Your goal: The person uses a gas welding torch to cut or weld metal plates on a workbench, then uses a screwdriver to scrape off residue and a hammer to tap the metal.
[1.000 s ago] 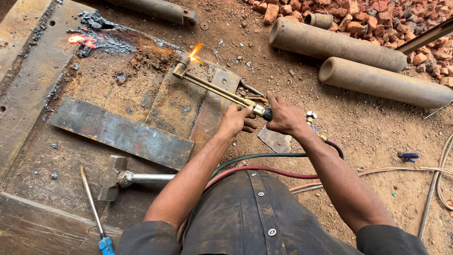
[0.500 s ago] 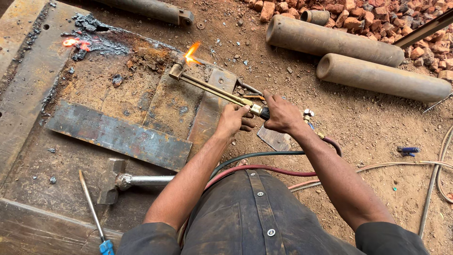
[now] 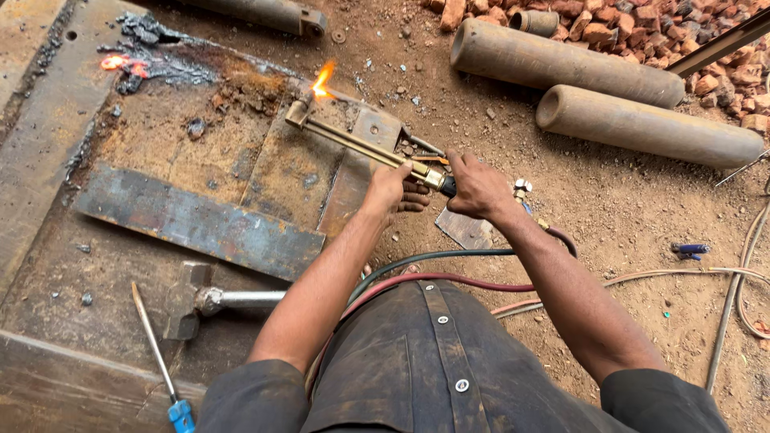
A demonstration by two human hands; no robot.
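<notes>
Even, soft daylight over my whole view; shadows faint and short, e.g. under the hammer (image 3: 210, 302). Brightest spot is the torch flame (image 3: 323, 80), slightly overexposed at its core; left of the flame a smaller glow of hot slag (image 3: 122, 62) also clips. No glare on the steel plate (image 3: 192, 220). Focus sharp centrally; corners far from the flame soften, with mild wide-angle bending.

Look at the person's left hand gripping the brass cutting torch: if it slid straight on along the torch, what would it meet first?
The left hand points up-left along the brass cutting torch. It would probably meet the torch head and its orange flame first, above the rusty steel plate; depth is unclear.
</notes>
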